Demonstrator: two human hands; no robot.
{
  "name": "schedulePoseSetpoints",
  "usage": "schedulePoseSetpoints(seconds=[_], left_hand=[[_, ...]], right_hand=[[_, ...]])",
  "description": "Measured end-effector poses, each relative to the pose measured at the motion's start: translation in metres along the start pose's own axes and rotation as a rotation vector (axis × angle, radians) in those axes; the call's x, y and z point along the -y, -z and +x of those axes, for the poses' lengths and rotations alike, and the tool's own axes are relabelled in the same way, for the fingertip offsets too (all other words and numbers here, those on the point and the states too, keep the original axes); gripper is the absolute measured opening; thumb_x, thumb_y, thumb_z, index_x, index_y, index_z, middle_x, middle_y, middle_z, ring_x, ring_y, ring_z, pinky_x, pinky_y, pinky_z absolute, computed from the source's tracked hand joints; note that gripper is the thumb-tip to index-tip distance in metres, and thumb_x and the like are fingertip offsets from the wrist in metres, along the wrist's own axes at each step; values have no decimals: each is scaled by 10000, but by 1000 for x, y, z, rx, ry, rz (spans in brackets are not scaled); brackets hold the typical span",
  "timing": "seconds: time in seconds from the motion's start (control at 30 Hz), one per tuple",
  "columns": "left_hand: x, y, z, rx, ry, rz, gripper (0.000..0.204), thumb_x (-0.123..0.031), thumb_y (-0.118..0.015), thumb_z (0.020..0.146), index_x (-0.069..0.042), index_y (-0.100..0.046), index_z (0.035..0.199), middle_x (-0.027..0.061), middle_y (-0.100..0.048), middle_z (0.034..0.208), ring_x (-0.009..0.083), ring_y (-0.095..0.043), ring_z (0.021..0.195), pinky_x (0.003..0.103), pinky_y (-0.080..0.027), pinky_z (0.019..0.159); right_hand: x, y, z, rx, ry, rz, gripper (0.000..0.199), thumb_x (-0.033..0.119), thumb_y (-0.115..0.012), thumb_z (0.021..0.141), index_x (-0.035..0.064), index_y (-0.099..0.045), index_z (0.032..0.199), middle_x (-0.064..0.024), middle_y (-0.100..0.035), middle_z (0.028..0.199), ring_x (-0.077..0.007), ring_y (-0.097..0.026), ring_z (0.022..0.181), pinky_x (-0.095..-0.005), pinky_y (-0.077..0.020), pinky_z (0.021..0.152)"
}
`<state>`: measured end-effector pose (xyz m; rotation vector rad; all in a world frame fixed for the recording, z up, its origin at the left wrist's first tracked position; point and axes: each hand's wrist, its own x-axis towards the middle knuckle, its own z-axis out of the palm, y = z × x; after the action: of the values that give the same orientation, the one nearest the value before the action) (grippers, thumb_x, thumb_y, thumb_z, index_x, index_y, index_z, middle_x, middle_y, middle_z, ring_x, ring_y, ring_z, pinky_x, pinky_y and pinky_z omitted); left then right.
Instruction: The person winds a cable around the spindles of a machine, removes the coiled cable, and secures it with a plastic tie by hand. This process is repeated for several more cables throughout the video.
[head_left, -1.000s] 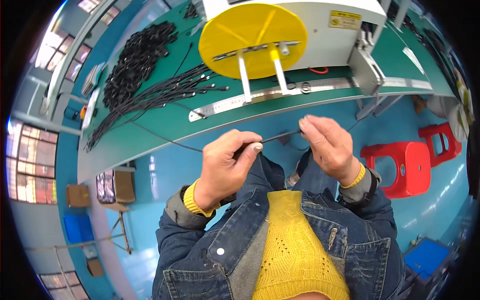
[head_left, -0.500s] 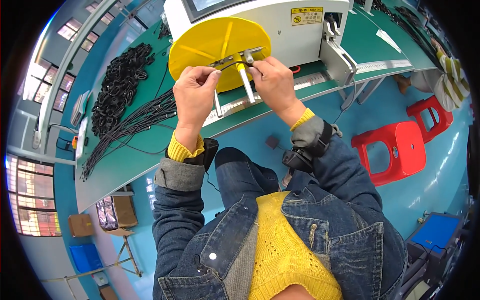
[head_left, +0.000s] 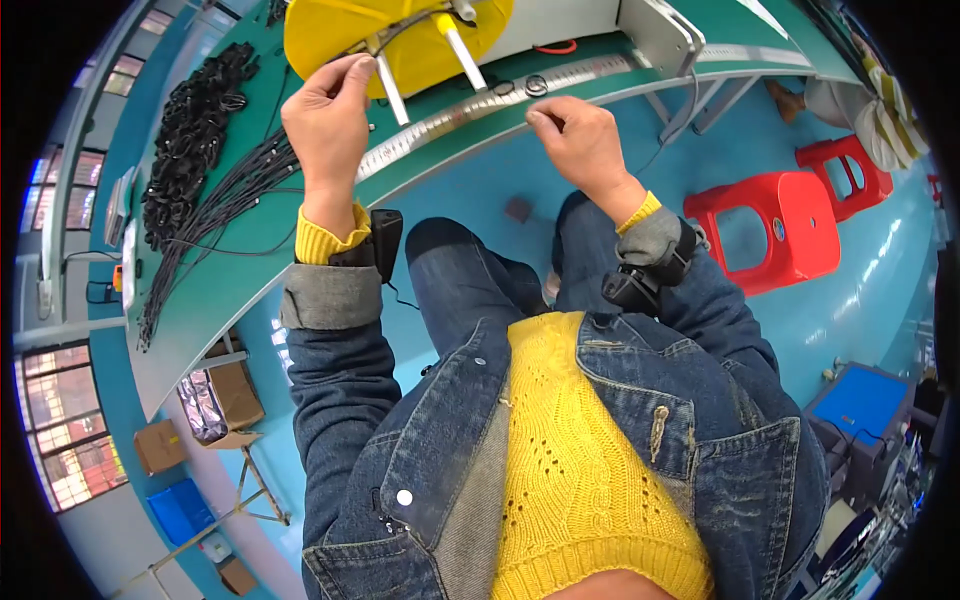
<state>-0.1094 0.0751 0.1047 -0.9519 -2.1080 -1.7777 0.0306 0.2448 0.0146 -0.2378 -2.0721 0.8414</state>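
Observation:
A yellow disc (head_left: pixel 420 60) with metal pegs stands at the machine's front. Across it runs a thin black cable (head_left: pixel 405 22), whose near end reaches my left hand (head_left: pixel 332 125). The thumb and index finger of that hand are pinched together on the cable beside the left metal peg (head_left: pixel 391 92). Lower and to the right, my right hand (head_left: pixel 582 142) hovers just in front of the table edge, its fingers curled in a pinch. Whatever it holds, if anything, is hidden. Small black loops (head_left: pixel 536 86) lie on the ruler strip (head_left: pixel 440 122) near its fingertips.
On the green table at left lie a pile of black coiled cables (head_left: pixel 190 140) and a bundle of straight black cables (head_left: pixel 215 205). A metal bracket (head_left: pixel 665 35) stands at right. Red stools (head_left: pixel 810 230) are on the blue floor.
My right hand has come away from the disc, moving toward me and down past the table edge. My left hand has shifted left. The head view has tilted down, so the disc sits higher.

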Motion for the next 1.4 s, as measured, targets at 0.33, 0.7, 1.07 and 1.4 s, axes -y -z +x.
schedulePoseSetpoints(seconds=[0.33, 0.7, 1.07, 1.4], left_hand=[[2, 5, -5, -24, -18, 0, 130, -98, -633, 810, 15, -671, 862, 10, -589, 634, 62, -484, 523, 201, -389, 475], [-25, 21, -27, -4, -474, 432, 169, -88, -634, 801, -21, -649, 955, 107, -555, 664, 168, -532, 551, 274, -427, 517], [-20, 9, -46, 3, -414, 386, 220, -50, -569, 839, 2, -598, 1051, 104, -531, 652, 175, -507, 530, 270, -411, 505], [-36, 1, -52, 45, -406, 396, 234, -26, -544, 838, 24, -581, 1063, 140, -544, 732, 235, -549, 624, 301, -452, 561]], right_hand=[[8, 15, -47, 243, -276, 124, 131, 134, -590, 758, 15, -639, 778, -139, -622, 698, -269, -616, 646, -324, -477, 584], [12, 23, -55, 300, -284, 133, 134, 120, -592, 768, -5, -632, 793, -130, -616, 676, -229, -602, 609, -306, -463, 565], [1, 22, -54, 379, -324, 152, 143, 126, -585, 782, -7, -630, 809, -121, -602, 648, -194, -577, 555, -293, -444, 534], [-1, 22, -57, 391, -308, 156, 137, 125, -585, 781, -3, -627, 804, -121, -599, 645, -202, -576, 556, -293, -442, 533]])
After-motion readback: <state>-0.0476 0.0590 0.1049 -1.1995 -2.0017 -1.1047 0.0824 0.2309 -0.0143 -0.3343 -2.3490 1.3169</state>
